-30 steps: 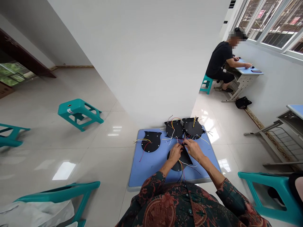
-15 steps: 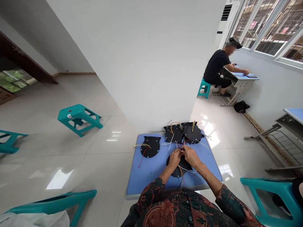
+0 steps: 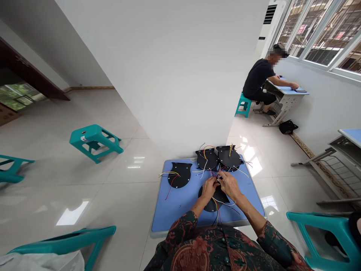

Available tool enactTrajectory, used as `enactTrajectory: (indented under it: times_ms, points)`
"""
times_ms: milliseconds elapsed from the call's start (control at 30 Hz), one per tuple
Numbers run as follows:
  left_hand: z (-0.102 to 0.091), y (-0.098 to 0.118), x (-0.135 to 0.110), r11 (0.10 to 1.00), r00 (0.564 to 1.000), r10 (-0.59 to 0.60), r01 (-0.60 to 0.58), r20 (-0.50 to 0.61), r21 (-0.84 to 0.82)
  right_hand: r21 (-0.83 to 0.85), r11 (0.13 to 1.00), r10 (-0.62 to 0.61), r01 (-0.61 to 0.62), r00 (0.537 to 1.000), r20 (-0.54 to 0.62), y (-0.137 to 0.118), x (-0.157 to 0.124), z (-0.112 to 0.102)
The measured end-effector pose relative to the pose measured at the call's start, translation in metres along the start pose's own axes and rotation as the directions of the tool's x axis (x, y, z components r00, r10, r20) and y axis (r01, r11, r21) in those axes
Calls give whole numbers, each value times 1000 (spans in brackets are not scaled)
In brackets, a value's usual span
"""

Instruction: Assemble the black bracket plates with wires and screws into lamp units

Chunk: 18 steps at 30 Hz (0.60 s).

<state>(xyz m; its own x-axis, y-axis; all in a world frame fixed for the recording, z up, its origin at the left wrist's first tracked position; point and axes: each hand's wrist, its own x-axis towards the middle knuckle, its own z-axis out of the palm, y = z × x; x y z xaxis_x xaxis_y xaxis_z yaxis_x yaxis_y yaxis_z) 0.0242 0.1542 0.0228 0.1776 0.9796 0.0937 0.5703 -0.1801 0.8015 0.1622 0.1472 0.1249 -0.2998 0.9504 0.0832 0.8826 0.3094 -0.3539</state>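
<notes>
My left hand [image 3: 208,189] and my right hand [image 3: 229,186] meet at the fingertips over a round black plate unit [image 3: 211,205]. Both are closed in a pinch. Whatever sits between the fingers is too small and hidden to make out; thin red and dark wires [image 3: 214,174] show just beyond them. Yellow, white, red and black wires [image 3: 216,207] come out of the plate under my hands and trail toward my body. Three similar black units lie around: one at the left [image 3: 179,176], one at the back [image 3: 206,159] and another at the back right [image 3: 229,157].
The blue tabletop [image 3: 166,214] stands against a white wall [image 3: 180,82]. Teal stools [image 3: 94,136] are on the tiled floor to the left and right [image 3: 318,222]. At the back right a person [image 3: 258,77] sits at a desk [image 3: 287,91].
My right fingers have shifted slightly at the pinch, and the wires near my body have moved a little. The black units lie where they were.
</notes>
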Motion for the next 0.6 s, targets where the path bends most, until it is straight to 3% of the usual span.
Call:
enactTrajectory:
  times_ms: [133, 433, 600]
  points:
    - [-1, 2, -1, 1000, 1000, -13, 13, 1, -3, -36, 995, 95, -96, 995, -28, 2, 1, 1]
    - [-6, 1, -1, 1000, 999, -2, 2, 53, 10, 20, 995, -102, 101, 992, 75, -3, 3, -8]
    - [-4, 1, 1, 998, 998, -16, 12, 56, 66, 12, 999, 33, -34, 999, 32, -3, 2, -5]
